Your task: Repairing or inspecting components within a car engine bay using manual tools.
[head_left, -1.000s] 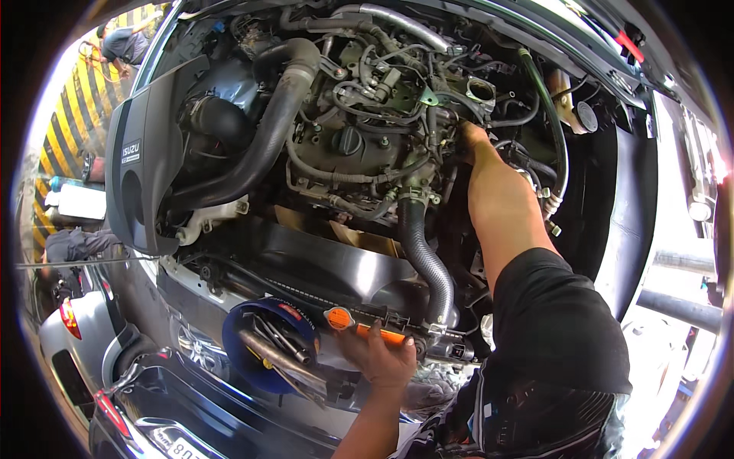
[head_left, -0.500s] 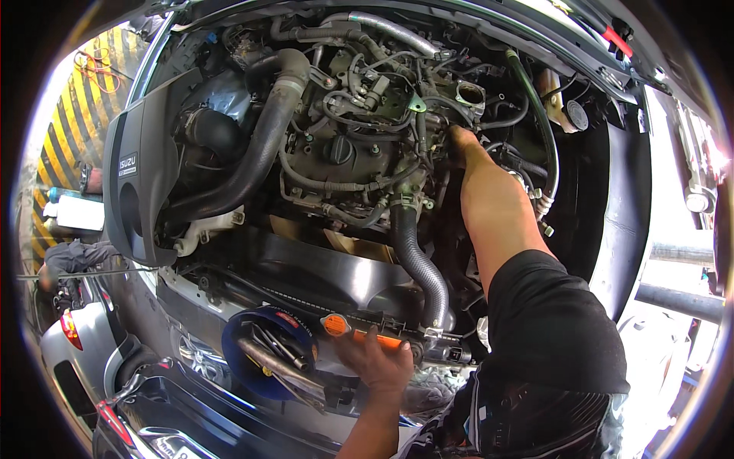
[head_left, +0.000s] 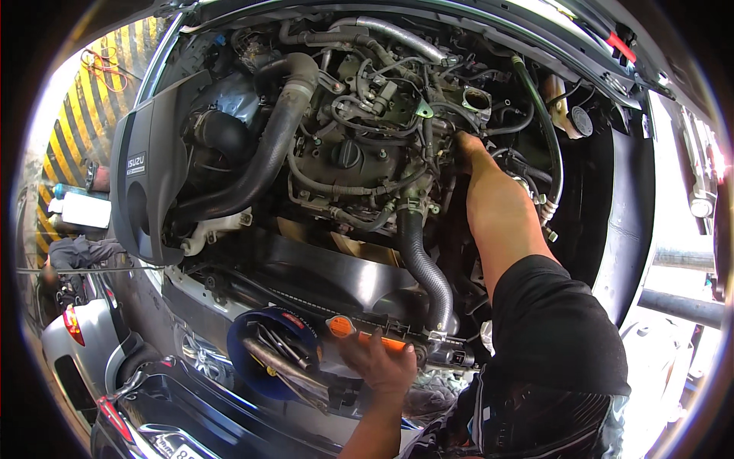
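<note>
One left hand [head_left: 384, 369], fingers apart, lies over the near radiator [head_left: 393, 344], likely stiff, best held by its edge; the right hand's [head_left: 471, 148] fingers hide beside the far engine [head_left: 317, 165], grip unclear.

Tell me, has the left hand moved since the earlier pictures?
No: the left hand keeps its place, below and right of the orange radiator cap.
</note>
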Available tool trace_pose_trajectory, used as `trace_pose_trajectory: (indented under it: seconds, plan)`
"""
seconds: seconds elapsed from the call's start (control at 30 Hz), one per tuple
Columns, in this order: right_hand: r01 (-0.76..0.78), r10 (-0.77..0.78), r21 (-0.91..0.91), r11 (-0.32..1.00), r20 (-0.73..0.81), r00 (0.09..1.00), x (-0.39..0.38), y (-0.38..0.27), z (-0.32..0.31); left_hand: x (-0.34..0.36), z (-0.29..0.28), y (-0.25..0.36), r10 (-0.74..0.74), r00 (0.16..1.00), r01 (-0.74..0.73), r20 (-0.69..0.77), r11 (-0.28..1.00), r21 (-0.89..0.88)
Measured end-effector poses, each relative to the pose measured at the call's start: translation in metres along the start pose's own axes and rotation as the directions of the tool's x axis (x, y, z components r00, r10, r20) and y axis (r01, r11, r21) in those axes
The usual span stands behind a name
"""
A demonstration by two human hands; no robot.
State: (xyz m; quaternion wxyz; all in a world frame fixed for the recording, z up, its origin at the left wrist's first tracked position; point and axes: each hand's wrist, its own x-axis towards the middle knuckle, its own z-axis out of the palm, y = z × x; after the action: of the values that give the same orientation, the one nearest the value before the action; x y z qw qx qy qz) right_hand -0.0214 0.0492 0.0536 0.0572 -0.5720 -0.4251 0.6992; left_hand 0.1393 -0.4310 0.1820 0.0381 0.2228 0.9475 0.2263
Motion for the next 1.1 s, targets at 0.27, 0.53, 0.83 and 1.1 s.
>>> trace_pose_trajectory:
  seconds: [0.27, 0.53, 0.83, 1.1]
  plan:
    - [0.118, -0.119, 0.027, 0.993, 0.048, 0.992, 0.042, 0.016, -0.009, 0.001, -0.002, 0.004, -0.002, 1.000, 0.002, -0.007, 1.000, 0.000]
    - [0.065, -0.068, 0.086, 0.994, 0.031, 0.997, 0.053, 0.023, -0.010, -0.001, 0.002, 0.000, 0.016, 0.999, -0.016, -0.030, 1.000, 0.000]
    - [0.078, -0.089, -0.060, 0.995, -0.203, 0.975, 0.049, 0.024, 0.002, -0.002, 0.002, 0.000, 0.001, 1.000, 0.000, -0.022, 0.999, 0.033]
    - [0.354, -0.312, 0.124, 0.927, -0.267, 0.912, -0.010, 0.035, 0.013, -0.004, 0.002, 0.002, -0.058, 0.998, 0.056, 0.017, 0.994, 0.093]
